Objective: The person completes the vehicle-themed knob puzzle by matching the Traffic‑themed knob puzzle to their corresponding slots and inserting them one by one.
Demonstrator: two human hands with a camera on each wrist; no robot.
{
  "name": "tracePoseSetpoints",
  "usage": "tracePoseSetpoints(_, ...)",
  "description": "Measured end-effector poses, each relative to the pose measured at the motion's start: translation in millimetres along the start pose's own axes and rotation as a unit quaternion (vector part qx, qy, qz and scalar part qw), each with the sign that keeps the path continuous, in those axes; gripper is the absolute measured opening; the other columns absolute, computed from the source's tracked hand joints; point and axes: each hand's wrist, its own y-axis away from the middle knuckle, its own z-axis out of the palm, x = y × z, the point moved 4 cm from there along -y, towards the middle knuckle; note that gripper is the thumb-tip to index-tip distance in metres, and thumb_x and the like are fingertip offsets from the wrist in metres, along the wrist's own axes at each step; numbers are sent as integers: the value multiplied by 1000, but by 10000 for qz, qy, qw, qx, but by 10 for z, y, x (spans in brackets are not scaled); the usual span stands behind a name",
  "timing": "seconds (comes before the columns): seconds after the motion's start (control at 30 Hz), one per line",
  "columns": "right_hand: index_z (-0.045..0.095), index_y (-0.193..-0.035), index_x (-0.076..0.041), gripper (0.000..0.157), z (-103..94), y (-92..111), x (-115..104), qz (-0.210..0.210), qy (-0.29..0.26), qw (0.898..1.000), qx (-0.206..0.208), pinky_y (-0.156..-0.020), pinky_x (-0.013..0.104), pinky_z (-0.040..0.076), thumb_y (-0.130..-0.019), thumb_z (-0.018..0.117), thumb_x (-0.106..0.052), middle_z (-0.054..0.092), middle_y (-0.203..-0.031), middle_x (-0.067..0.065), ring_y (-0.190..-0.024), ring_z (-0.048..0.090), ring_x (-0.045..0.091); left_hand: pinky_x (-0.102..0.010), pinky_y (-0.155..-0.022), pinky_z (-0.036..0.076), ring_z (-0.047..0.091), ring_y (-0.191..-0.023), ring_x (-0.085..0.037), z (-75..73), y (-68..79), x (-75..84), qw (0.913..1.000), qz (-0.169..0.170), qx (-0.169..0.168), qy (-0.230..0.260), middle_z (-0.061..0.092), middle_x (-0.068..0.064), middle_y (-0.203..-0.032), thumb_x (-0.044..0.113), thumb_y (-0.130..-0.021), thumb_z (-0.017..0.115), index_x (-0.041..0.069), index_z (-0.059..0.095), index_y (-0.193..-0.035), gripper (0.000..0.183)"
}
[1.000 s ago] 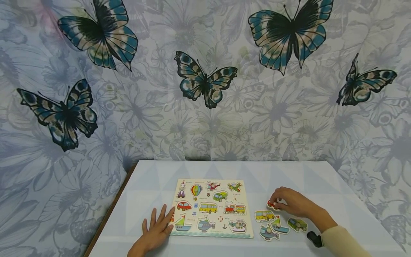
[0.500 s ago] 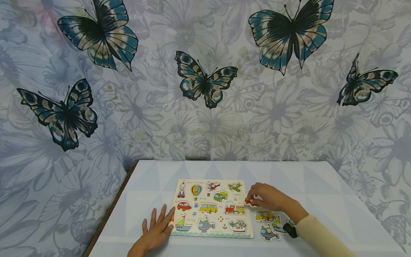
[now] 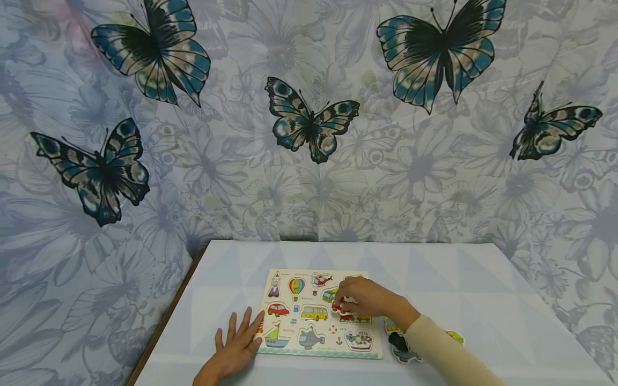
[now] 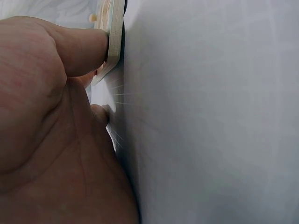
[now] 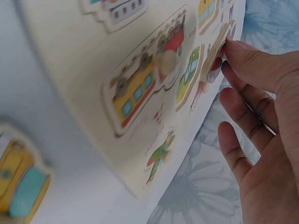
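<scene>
A pale puzzle board point(image 3: 333, 344) printed with vehicles lies on the white table. My left hand point(image 3: 233, 346) rests at its left edge with fingers spread; in the left wrist view the thumb point(image 4: 86, 49) touches the board's side. Over the right part of the board, my right hand point(image 3: 369, 297) pinches a red wooden puzzle piece point(image 5: 216, 60) between thumb and index finger. That piece shows nearly edge-on in the right wrist view, its picture mostly hidden, while the other fingers are held apart from it. Below the hand is the train point(image 5: 138, 93), with small round knobs.
Loose pieces lie right of the board: a yellow bus point(image 3: 391, 325), a submarine point(image 3: 407, 355) and a green vehicle point(image 3: 455, 336), partly covered by the right sleeve point(image 3: 444, 351). A black wrist device point(image 3: 398, 341) hangs over them. Behind the table point(image 3: 227, 268) is a butterfly-patterned wall point(image 3: 309, 198).
My right hand has carried the red puzzle piece leftward from the loose pieces to above the board. The sleeve now covers more of those pieces. My left hand has stayed in place.
</scene>
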Motion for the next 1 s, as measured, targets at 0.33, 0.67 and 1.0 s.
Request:
tracePoseSetpoints(0.33, 75, -106, -25, 12, 87, -327, -128, -474, 44, 9989, -37, -89, 27, 52, -100, 64, -23, 70, -106, -15, -102, 62, 8, -74, -107, -21, -15, -150, -50, -8, 13, 8, 10000, 77, 10, 40, 9, -20, -168, 52, -102, 45, 21, 34, -157, 64)
tracePoseSetpoints(0.67, 75, -108, -24, 13, 115, -629, -280, -563, -19, 9983, -158, -90, 22, 50, -99, 65, -24, 69, -104, -14, -99, 62, 8, -73, -107, -22, -17, -150, -49, 4, -8, -12, 10000, 33, -34, 85, 8, -19, -168, 49, -101, 48, 22, 34, -157, 64)
tracePoseSetpoints(1.0, 74, -108, -29, 13, 219, -990, -431, -488, 162, 9985, -187, -88, 21, 50, -100, 65, -27, 67, -103, -17, -98, 61, 4, -75, -107, -19, -14, -150, -51, -10, -6, 14, 10000, 25, 17, 51, 9, -20, -168, 42, -102, 51, 20, 36, -156, 60)
